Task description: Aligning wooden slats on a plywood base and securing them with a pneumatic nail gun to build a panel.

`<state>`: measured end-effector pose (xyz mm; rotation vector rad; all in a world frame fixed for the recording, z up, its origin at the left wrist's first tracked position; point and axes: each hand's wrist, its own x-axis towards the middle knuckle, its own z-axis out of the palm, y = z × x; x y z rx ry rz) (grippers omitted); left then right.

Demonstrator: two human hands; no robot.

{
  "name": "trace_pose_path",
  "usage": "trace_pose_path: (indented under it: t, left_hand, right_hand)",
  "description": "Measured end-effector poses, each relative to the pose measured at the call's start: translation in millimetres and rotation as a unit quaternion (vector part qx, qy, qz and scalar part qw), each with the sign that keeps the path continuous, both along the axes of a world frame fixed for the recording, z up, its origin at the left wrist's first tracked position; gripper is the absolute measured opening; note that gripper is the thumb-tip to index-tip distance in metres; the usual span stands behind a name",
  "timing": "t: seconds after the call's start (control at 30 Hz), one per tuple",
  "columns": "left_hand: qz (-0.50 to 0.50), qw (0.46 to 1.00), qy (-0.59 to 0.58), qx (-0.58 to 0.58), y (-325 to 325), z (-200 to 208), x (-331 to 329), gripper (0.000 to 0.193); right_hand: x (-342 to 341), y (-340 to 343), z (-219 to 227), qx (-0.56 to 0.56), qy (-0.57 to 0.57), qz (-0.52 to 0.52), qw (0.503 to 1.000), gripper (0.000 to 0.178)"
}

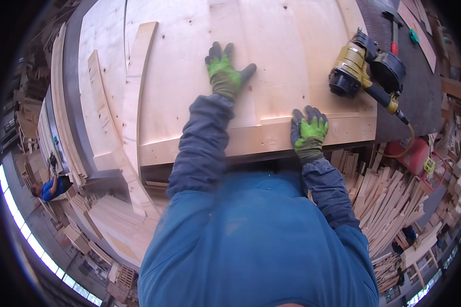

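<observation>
Green-and-grey work gloves cover both my hands. My left hand (224,72) lies flat on a pale plywood panel (184,71), its fingers and thumb spread. Nearer to me, my right hand (310,132) rests with fingers stretched over a wooden strip (261,136) along the panel's near edge. Neither hand appears to hold anything. To the right of both hands, a yellow-and-black coil nail gun (352,64) lies on its side on the panel, with an air hose (411,138) at its handle end.
Loose wooden strips (141,77) lie at the panel's left. A red-handled hammer (394,38) lies beyond the nail gun on the dark tabletop (422,97). Below right are piled wood offcuts (386,204) and a red object (412,156). A person in blue (53,188) is far left.
</observation>
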<state>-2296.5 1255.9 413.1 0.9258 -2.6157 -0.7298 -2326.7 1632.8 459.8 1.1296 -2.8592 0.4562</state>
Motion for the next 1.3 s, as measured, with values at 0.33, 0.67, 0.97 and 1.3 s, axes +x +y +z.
trace_pose_path:
  t: [0.33,0.67,0.97,1.3]
  left_hand:
    - [0.037,0.998,-0.051,-0.01,0.8,6.9,0.8,0.121]
    - [0.051,0.996,-0.072,-0.019,9.1,4.5,7.7,0.123]
    - [0.008,0.994,-0.11,-0.027,-0.5,23.2,11.4,0.123]
    - [-0.072,0.991,-0.085,-0.068,-27.5,20.2,58.6,0.088]
  right_hand:
    - [9.8,-17.1,-4.6,-0.029,-0.014,0.003,0.999,0.034]
    - [-12.7,-7.7,35.2,-0.015,0.033,0.024,0.999,0.04]
    - [-241.0,70.8,56.8,0.325,0.193,0.064,0.923,0.075]
    - [-218.3,-29.8,189.6,0.066,-0.081,0.051,0.993,0.039]
